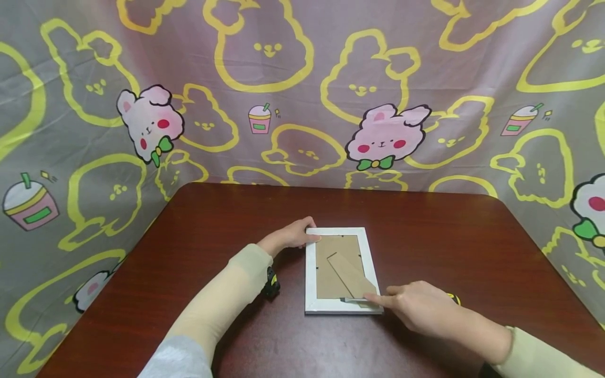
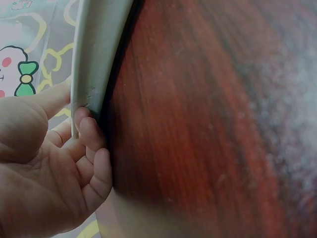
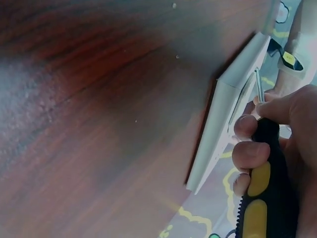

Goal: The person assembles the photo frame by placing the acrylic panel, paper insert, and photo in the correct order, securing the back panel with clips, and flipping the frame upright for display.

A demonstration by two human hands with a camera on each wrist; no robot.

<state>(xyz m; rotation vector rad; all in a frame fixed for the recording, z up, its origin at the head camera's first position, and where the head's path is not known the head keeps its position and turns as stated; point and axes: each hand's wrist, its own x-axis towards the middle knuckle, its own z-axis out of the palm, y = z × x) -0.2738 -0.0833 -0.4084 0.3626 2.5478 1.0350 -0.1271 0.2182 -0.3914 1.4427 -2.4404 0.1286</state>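
A white picture frame (image 1: 310,273) lies on the table with its brown backing board (image 1: 326,268) facing up. A brown stand leg (image 1: 352,270) slants across the board, and small dark tabs sit along the board's edges. My left hand (image 1: 295,234) grips the frame's far left corner; the left wrist view shows fingers curled at the frame's side (image 2: 94,64). My right hand (image 1: 423,307) holds a screwdriver (image 3: 260,181) by its black and yellow handle, index finger along the metal shaft (image 1: 356,300). Its tip meets the board's near edge, by a tab partly hidden there.
The dark red-brown wooden table (image 1: 246,210) extends around the frame. A patterned cloth (image 1: 293,105) with yellow outlines and pink rabbits hangs behind and at both sides. A black and yellow wrist strap (image 1: 271,283) is on the left arm.
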